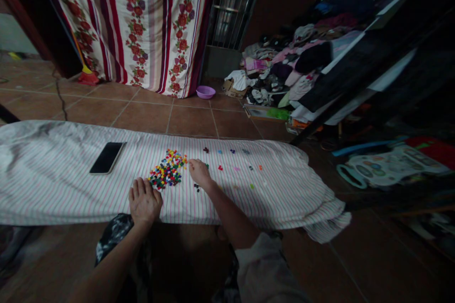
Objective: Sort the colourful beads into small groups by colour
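A pile of small multicoloured pieces (166, 170) lies on the striped cloth (117, 199). My left hand (145, 201) rests flat on the cloth at the pile's near left edge, fingers stretched out and holding nothing. At the right edge of the pile is my right hand (199, 173), its fingers drawn together; whatever may be between them is hidden. Farther right, little groups sorted by colour are spread out: brown pieces (206, 150), red pieces (220, 167), orange pieces (260, 167), and several more. Black pieces (196, 187) sit just below my right hand, close to the wrist.
A smartphone (107, 157) lies on the cloth left of the pile. Beyond the cloth-covered surface are a tiled floor (142, 111), a floral curtain (142, 23), a purple basin (205, 92) and a heap of clothes (284, 66). A dark slanted bar (316, 120) rises at the right.
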Tool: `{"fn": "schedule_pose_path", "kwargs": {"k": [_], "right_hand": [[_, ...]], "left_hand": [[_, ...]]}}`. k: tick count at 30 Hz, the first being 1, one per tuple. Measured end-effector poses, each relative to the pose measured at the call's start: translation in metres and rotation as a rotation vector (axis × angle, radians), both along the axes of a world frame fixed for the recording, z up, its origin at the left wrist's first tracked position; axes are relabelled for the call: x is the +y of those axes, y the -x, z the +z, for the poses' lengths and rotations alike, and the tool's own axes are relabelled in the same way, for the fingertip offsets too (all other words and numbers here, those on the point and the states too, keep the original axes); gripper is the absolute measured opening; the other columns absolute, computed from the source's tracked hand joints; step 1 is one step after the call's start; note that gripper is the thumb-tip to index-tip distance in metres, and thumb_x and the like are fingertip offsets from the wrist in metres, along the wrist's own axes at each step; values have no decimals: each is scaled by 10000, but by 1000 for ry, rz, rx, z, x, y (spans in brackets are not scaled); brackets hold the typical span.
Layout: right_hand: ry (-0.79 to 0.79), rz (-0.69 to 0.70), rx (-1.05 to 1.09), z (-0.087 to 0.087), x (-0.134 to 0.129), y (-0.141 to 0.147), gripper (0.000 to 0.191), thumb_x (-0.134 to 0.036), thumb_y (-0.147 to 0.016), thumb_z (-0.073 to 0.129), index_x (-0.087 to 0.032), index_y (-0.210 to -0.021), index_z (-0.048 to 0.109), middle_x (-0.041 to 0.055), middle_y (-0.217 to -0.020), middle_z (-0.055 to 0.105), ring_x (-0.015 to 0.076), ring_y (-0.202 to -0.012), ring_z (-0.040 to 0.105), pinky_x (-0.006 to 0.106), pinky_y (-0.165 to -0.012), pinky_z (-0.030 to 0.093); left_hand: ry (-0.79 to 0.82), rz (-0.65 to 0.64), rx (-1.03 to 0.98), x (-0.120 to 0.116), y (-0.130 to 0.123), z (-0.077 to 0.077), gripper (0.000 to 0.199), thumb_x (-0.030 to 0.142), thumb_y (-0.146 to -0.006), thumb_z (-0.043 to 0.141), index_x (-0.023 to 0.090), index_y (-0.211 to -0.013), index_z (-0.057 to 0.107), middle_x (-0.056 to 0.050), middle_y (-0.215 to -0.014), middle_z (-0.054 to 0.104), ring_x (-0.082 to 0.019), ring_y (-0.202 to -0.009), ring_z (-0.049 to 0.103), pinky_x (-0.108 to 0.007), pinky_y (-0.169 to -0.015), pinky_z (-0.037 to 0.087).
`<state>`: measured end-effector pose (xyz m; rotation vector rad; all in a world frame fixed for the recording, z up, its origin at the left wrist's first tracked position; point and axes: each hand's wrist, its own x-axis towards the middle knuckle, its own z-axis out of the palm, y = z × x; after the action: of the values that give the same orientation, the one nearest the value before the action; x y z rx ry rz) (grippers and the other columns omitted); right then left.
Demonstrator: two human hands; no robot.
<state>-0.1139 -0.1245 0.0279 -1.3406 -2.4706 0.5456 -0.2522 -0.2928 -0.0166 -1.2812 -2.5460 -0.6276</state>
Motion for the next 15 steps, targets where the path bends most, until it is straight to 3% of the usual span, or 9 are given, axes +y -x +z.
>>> {"fn": "schedule_pose_path", "kwargs": {"k": [6, 15], "right_hand": [[40, -62, -80, 0, 2, 19, 330, -146, -911, 431, -184, -1176, 623, 110, -1054, 661, 193, -990, 602, 276, -835, 441], [78, -123, -127, 4, 6, 29, 291, -112, -919, 398, -144, -1089, 632, 143, -1067, 636, 213, -970, 606, 307, -808, 457]], "left_hand": [[4, -3, 3, 0, 0, -1, 596, 303, -833, 368, 0, -1338, 461, -261, -1414, 428, -342, -1387, 310, -534, -1111, 263], [30, -2, 74, 1, 1, 0, 583, 300, -851, 338, -36, -1305, 485, -278, -1380, 457, -353, -1351, 362, -503, -1112, 273]]}}
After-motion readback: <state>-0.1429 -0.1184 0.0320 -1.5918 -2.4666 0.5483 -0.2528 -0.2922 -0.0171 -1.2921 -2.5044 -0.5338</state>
